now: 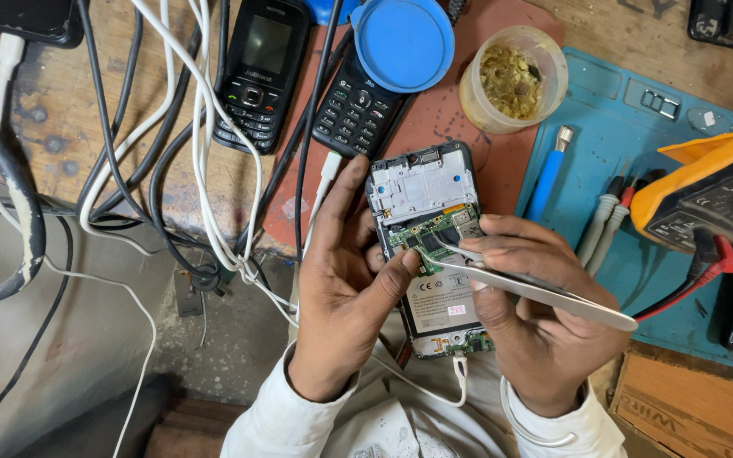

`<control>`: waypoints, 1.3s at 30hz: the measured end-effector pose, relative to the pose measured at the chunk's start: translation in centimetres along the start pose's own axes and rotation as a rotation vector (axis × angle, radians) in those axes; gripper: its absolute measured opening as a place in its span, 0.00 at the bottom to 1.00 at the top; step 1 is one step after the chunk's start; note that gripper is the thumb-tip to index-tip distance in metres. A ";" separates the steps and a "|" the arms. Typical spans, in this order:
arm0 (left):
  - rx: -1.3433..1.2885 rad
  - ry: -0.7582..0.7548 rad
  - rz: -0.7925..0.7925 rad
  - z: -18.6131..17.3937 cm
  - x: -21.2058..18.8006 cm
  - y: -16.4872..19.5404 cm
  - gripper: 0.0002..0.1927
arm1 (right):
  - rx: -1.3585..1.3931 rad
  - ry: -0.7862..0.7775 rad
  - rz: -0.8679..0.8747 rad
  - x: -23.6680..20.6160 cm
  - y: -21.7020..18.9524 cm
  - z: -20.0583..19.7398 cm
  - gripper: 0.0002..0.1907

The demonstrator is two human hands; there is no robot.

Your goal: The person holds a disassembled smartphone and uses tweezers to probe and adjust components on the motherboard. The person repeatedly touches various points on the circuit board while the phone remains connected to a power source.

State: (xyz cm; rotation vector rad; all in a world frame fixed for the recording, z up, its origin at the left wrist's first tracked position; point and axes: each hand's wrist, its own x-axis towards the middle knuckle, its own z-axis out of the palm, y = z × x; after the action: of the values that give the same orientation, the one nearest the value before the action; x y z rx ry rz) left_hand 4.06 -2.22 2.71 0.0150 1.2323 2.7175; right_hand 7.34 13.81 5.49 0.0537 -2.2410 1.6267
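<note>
An opened phone (434,246) with its back cover off lies face down, showing a green circuit board and a silver shield. My left hand (345,280) grips its left side, thumb resting on the board. My right hand (532,314) holds metal tweezers (545,293), their tips touching the circuit board near the phone's middle. A white cable (460,373) is plugged into the phone's bottom end.
Two black keypad phones (260,72) (354,110) lie at the back among black and white cables (180,153). A blue lid (402,42), a plastic cup of yellowish paste (512,80), a blue mat (621,136) with screwdrivers (549,174), and an orange multimeter (710,195) sit at right.
</note>
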 end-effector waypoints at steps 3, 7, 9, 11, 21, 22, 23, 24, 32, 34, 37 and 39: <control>0.012 0.006 -0.004 0.1 -0.1 0.0 0.43 | 0.010 -0.029 -0.081 0.1 -0.1 0.2 0.10; 0.026 0.007 -0.001 0.2 -0.1 0.0 0.43 | -0.044 -0.044 -0.123 0.2 -0.2 0.3 0.10; 0.022 0.010 -0.006 0.2 -0.1 0.0 0.43 | -0.061 -0.045 -0.125 0.3 -0.3 0.4 0.10; 0.020 0.013 -0.004 0.2 -0.1 -0.1 0.43 | -0.069 -0.042 -0.112 0.3 -0.4 0.4 0.10; 0.025 0.013 -0.002 0.2 -0.2 -0.1 0.43 | -0.079 -0.060 -0.055 0.2 -0.2 0.0 0.10; 0.025 0.013 -0.002 0.2 -0.2 -0.1 0.43 | -0.087 -0.065 -0.044 0.2 -0.1 -0.1 0.10; 0.023 0.008 0.000 0.2 -0.1 -0.1 0.43 | -0.093 -0.071 -0.027 0.3 -0.1 -0.3 0.09; 0.020 0.004 0.001 0.1 -0.1 -0.1 0.43 | -0.079 -0.083 -0.007 0.4 0.1 -0.5 0.09; 0.006 0.006 -0.002 0.1 -0.2 -0.2 0.43 | 0.085 -0.051 0.190 1.3 0.6 -1.2 0.10; 0.020 0.012 0.011 0.1 -0.2 -0.3 0.43 | 0.068 -0.020 0.140 1.2 0.6 -0.9 0.11; 0.006 0.021 0.009 0.2 -0.2 -0.4 0.43 | 0.080 -0.042 -0.022 1.0 0.7 -0.5 0.10; 0.008 0.022 0.014 0.2 -0.2 -0.4 0.43 | 0.081 -0.033 -0.043 0.9 0.7 -0.4 0.10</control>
State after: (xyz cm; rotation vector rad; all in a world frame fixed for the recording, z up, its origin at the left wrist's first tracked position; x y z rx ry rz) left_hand 4.32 -1.85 2.55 -0.0057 1.2533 2.7326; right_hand 6.40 14.53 5.28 0.1502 -2.1820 1.7051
